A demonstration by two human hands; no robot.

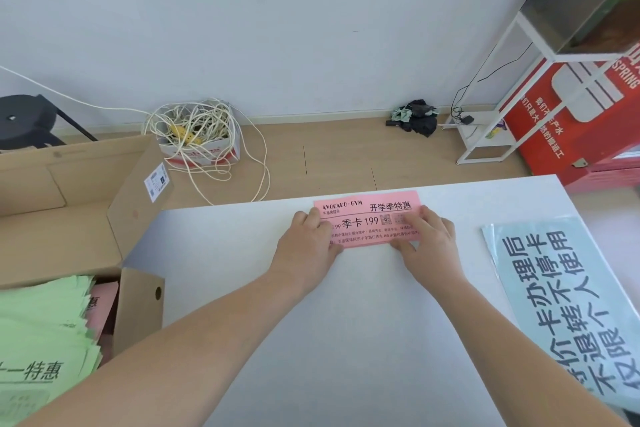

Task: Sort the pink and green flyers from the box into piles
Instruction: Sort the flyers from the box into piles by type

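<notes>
The step in hand is laying down pink. A pink flyer [367,218] lies flat on the white bench [311,340], just above the middle of the frame, near the bench's far edge. The left hand [308,239] rests on its left end and the right hand [427,237] covers its right end. Both have their fingers laid over the paper, pressing it down rather than gripping it, as if squaring it in place. Whether one sheet or several lie there I cannot tell.

The box [138,305] stands open at the lower left of the frame, beside the bench. It holds a thick slanted sheaf of green flyers [45,329], with a second pink flyer [102,302] showing behind them against the box's wall. No green flyer shows on the bench, so I judge the sorting to be at an early stage (the box looks nearly full).

The next move probably calls for lifting both hands off without dragging the sheet, then reaching down left into the box for the next flyer. Green will need its own spot on the bench. The bare middle seems best, since a large printed sign [571,305] takes up the right side.
</notes>
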